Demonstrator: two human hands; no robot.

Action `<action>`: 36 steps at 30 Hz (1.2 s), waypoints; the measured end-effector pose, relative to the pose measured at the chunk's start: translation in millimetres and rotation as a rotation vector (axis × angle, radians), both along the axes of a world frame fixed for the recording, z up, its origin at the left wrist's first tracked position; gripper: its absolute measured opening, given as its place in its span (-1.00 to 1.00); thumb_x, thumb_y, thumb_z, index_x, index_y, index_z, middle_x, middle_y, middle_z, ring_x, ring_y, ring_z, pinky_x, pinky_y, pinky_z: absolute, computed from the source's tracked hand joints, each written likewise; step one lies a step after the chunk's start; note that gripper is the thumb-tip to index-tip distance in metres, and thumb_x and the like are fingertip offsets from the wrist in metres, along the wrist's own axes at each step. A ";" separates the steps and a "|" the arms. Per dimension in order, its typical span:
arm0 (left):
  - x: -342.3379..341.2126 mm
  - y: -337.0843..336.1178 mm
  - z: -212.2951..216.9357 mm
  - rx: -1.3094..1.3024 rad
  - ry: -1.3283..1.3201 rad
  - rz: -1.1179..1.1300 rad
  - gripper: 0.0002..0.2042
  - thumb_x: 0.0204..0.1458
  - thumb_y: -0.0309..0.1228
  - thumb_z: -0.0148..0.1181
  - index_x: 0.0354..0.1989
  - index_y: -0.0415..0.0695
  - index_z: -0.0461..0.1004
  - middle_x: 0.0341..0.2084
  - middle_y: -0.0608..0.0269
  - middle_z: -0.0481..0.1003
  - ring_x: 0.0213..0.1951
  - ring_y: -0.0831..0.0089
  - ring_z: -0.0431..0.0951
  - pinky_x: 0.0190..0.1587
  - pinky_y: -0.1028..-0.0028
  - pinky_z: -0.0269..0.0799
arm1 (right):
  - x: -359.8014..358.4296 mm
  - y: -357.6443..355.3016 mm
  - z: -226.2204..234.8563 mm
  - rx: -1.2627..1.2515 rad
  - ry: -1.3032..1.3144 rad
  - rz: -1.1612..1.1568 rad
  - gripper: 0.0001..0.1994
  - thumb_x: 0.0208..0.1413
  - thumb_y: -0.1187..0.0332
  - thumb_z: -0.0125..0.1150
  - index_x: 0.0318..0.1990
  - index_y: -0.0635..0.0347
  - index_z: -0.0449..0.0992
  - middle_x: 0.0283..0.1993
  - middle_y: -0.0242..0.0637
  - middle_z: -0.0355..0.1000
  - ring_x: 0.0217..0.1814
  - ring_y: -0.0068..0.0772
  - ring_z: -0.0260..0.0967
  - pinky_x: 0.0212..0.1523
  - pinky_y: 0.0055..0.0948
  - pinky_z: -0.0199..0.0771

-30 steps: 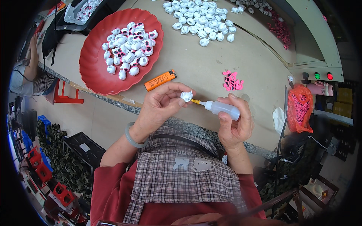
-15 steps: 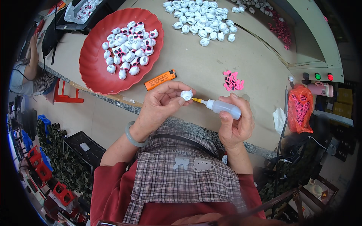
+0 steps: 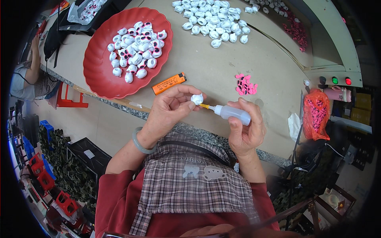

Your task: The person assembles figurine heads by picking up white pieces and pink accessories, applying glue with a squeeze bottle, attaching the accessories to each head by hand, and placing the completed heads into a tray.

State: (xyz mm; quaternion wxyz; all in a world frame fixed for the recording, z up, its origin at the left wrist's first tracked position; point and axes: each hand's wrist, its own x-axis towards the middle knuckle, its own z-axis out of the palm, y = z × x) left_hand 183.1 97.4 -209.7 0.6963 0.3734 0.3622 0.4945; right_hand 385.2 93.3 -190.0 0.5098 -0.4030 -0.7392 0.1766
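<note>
Between thumb and fingers, my left hand [image 3: 172, 104] pinches a small white figurine head [image 3: 197, 98] with pointed ears. My right hand [image 3: 249, 129] grips a translucent squeeze bottle [image 3: 234, 114], whose yellow needle tip [image 3: 204, 106] meets the lower side of the head. Whether any glue comes out is too small to see. Just beyond my left hand lies an orange box cutter or similar flat orange case [image 3: 169, 83]. Small pink pieces with some black ones [image 3: 246, 85] lie in a little heap beyond the bottle.
A red scalloped tray [image 3: 97, 75] at the left holds white heads, several with pink-and-black glasses. More white heads [image 3: 216, 22] spread at the back. On the right are a red bag of pink pieces [image 3: 316, 113], a pink bottle [image 3: 337, 94] and a machine housing [image 3: 337, 43].
The squeeze bottle has shifted slightly left with my right hand, bringing its tip closer in at the lower side of the white head. My left hand stays almost still.
</note>
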 end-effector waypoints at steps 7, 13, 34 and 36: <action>0.7 -0.9 -2.8 -0.010 -0.025 -0.030 -0.76 0.09 -0.57 0.09 -0.05 -0.27 0.40 -0.12 0.00 0.51 -0.14 0.44 0.54 -0.06 0.49 0.48 | -0.5 0.9 -2.0 0.017 0.020 -0.001 -0.59 0.02 0.43 0.31 0.00 0.39 0.36 -0.23 -0.04 0.49 -0.30 -0.26 0.53 -0.38 -0.46 0.56; -0.8 -0.7 -4.2 -0.034 -0.045 -0.021 -0.76 0.08 -0.56 0.10 -0.06 -0.27 0.40 -0.12 -0.03 0.51 -0.16 0.43 0.56 -0.06 0.50 0.50 | 0.1 -0.2 -4.0 0.035 0.009 -0.035 -0.59 0.03 0.39 0.31 0.00 0.40 0.36 -0.23 -0.05 0.48 -0.31 -0.25 0.53 -0.39 -0.45 0.56; -0.5 0.4 -4.0 -0.045 -0.077 -0.034 -0.77 0.09 -0.54 0.11 -0.06 -0.25 0.41 -0.09 -0.07 0.49 -0.14 0.41 0.56 -0.05 0.49 0.51 | 1.6 -0.6 -2.3 0.034 0.006 -0.040 -0.60 0.04 0.38 0.31 -0.01 0.40 0.37 -0.25 -0.05 0.49 -0.31 -0.25 0.53 -0.39 -0.45 0.56; -0.2 0.9 -2.9 -0.078 -0.107 -0.051 -0.76 0.10 -0.53 0.11 -0.05 -0.25 0.40 -0.08 -0.09 0.48 -0.14 0.40 0.56 -0.05 0.50 0.50 | 2.2 -0.6 -2.6 0.038 0.016 -0.036 -0.60 0.04 0.38 0.31 -0.01 0.40 0.37 -0.25 -0.05 0.49 -0.31 -0.25 0.53 -0.40 -0.45 0.56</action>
